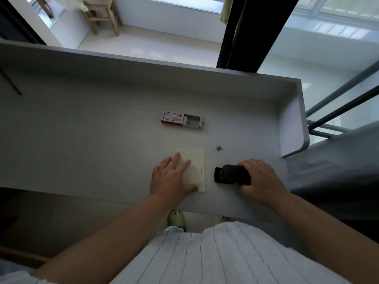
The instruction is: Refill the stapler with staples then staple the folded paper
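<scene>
A folded cream paper lies near the front edge of the grey desk. A small staple mark shows near its right edge. My left hand rests flat on the paper's left part, fingers spread. Just right of the paper, the black stapler sits on the desk with its mouth facing the paper, a small gap between them. My right hand grips the stapler's rear. Farther back lies a red and white staple box with its tray slid out to the right.
A small loose strip of staples lies behind the stapler. The desk has a raised back wall and a right side panel. A wooden stool stands on the floor beyond. My feet in green slippers show below the desk edge.
</scene>
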